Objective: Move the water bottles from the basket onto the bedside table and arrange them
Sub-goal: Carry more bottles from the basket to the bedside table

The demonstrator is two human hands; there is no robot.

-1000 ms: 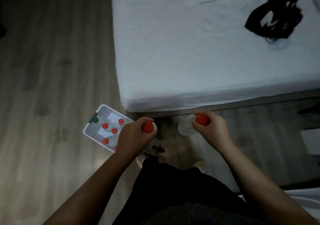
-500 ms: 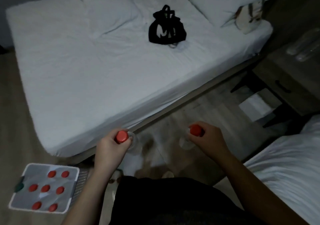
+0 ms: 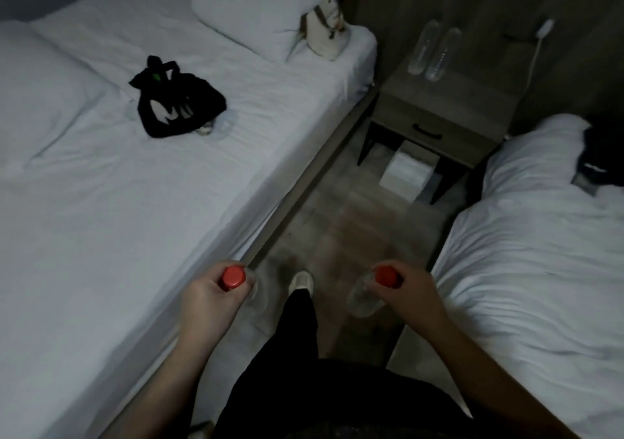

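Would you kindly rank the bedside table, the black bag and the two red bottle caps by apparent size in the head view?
1. bedside table
2. black bag
3. left red cap and right red cap: alike, unranked

we log both forearms as bare up to the frame edge, and the left hand [image 3: 209, 298] and right hand [image 3: 410, 295] are bare too. one black trouser leg [image 3: 300, 330], matte and plain, is seen from above. a black garment [image 3: 337, 405] covers the waist; we cannot resolve where it meets the trousers. the pale off-white shoe [image 3: 300, 280] is blurred.
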